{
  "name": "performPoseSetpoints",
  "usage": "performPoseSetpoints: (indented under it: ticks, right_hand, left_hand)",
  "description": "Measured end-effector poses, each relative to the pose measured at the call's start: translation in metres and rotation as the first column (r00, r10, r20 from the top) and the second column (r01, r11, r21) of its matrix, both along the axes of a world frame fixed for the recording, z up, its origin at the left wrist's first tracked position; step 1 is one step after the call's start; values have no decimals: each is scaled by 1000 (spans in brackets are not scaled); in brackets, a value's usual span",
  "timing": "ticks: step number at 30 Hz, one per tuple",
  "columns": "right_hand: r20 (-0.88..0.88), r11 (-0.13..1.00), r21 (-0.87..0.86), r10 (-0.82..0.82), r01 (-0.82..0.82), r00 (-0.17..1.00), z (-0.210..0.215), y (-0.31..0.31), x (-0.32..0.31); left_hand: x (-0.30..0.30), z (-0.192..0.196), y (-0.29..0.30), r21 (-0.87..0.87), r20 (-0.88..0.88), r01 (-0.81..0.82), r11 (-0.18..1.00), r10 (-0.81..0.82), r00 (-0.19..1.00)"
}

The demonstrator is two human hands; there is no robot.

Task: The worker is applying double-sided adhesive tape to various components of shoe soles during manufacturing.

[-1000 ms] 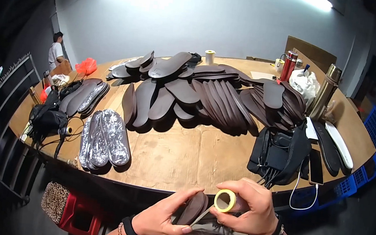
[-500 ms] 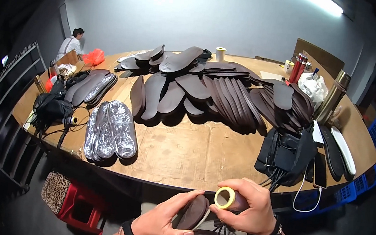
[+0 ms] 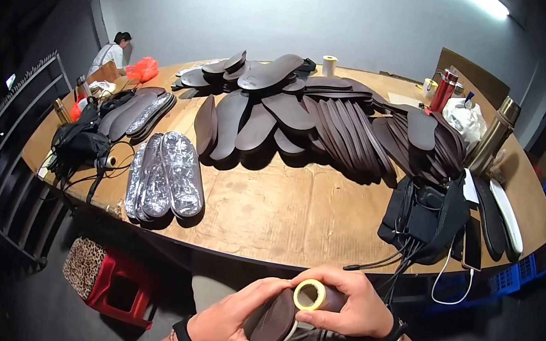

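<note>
My left hand (image 3: pixel 236 317) grips a dark brown insole (image 3: pixel 275 321) in front of my lap, thumb on one side and fingers along the other. In my right hand (image 3: pixel 355 304) is a small roll (image 3: pixel 310 295) with a hollow core and a yellow rim; my fingers wrap over its top and the thumb supports it below. The roll's open end sits against the upper edge of the insole. What is wound on the roll is mostly hidden by my fingers.
On the table (image 3: pixel 260 217) lies a wide pile of dark insoles (image 3: pixel 245 122). Insoles in shiny film (image 3: pixel 171 181) lie left, a black bag with cables (image 3: pixel 422 214) right. Flasks (image 3: pixel 495 134) stand at the far right. A red stool (image 3: pixel 123 285) is below left; a person (image 3: pixel 110 56) sits beyond.
My right hand has brought the roll left and slightly down, against the insole. The insole has turned to show more of its broad face. The whole view has shifted a little.
</note>
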State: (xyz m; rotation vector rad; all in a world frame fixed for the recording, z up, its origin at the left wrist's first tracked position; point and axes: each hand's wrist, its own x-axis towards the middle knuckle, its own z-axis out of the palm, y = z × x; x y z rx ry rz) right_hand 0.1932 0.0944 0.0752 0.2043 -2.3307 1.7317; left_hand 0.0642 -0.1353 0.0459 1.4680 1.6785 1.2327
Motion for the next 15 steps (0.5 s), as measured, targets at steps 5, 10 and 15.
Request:
performPoseSetpoints:
  ticks: [5,10,15]
  right_hand:
    - [-10,989,10,145,-145,989,6,-5,-1]
    - [48,985,23,170,-171,984,3,-17,-8]
    - [125,975,106,180,-194,976,-4,-22,-17]
  left_hand:
    - [0,2,-5,85,-23,82,993,-80,997]
    - [11,1,-13,-4,144,-11,1000,12,989]
    - [20,-16,-23,-87,241,-153,984,170,955]
